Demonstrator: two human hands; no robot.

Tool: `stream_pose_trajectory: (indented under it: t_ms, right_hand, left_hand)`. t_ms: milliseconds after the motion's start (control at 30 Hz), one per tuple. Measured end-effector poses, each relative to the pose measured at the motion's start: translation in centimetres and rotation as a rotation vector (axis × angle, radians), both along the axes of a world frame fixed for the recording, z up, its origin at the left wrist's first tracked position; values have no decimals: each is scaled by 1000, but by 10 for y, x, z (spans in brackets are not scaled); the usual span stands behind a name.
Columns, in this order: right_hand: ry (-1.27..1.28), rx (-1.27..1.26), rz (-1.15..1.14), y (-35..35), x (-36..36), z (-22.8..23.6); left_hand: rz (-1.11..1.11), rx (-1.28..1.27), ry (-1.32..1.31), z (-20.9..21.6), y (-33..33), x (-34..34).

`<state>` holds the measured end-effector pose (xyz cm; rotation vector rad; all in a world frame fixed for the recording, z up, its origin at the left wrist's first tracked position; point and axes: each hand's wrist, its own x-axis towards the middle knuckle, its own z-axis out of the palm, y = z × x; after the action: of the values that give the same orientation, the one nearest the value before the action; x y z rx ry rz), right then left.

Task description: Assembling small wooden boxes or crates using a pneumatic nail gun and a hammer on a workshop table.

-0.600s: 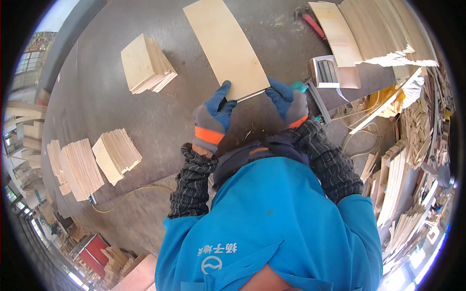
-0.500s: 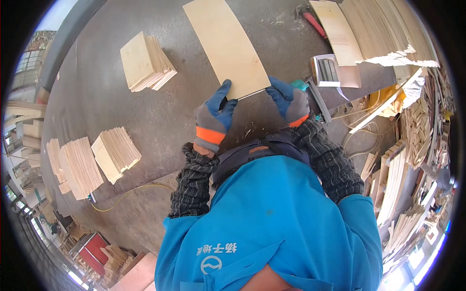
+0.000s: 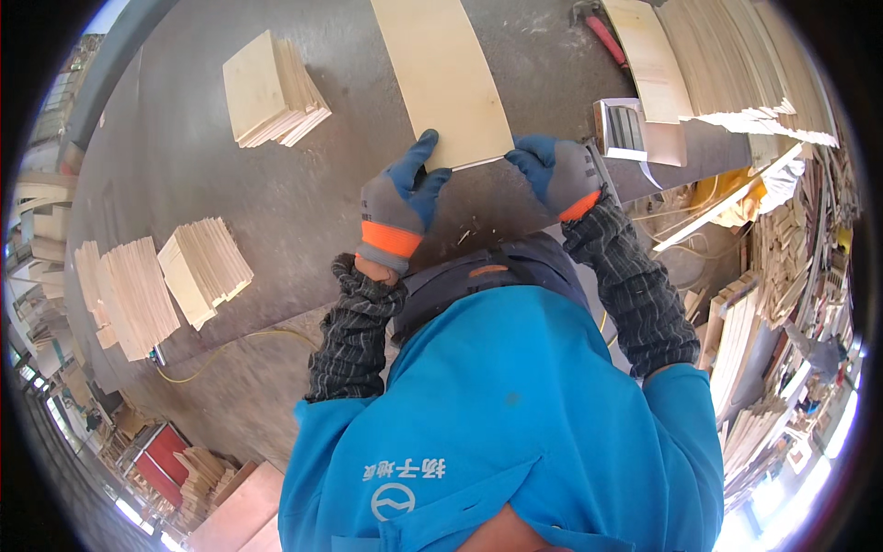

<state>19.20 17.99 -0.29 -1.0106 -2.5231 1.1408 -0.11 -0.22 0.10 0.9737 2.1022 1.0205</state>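
Observation:
A long pale thin wooden board (image 3: 448, 85) stretches away from me over the dark table, its far end cut off by the upper edge of the view. My left hand (image 3: 401, 193), in a grey and blue work glove with an orange band, grips the near left corner, thumb on top and fingers at the near edge. On the near right corner my right hand (image 3: 555, 172), in a matching glove, is closed with its fingertips at the edge. The undersides of the fingers are hidden. Beside the right wrist lies a metal bar-like tool (image 3: 600, 175), partly covered by the hand.
Left of the board stands a stack of short wooden pieces (image 3: 267, 90), with more stacks (image 3: 204, 267) nearer left. At the right are a red-handled hammer (image 3: 604, 39), an open box of metal strips (image 3: 623, 129), and long stacked boards (image 3: 717, 64). A yellow hose (image 3: 235, 342) trails below the table edge.
The board has swung slightly, now pointing more straight away from me. Both hands still hold its near corners. My view has shifted a little, moving the stacks in the picture.

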Motion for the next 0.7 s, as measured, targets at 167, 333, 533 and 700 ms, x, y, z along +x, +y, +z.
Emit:
stream_pose_trajectory:
  t_ms: [167,333,533,700]
  right_hand:
    - [-17,37,49,2,-6,19]
    - [-17,93,155,12,-7,16]
    - [-3,377,256,9,-5,3]
    - [-60,110,147,5,-9,12]
  left_hand:
    - [-17,201,212,-4,-3,-2]
    - [-18,243,315,-8,-6,0]
    - [17,270,298,-13,-10,2]
    - [40,300,238,-26,-10,1]
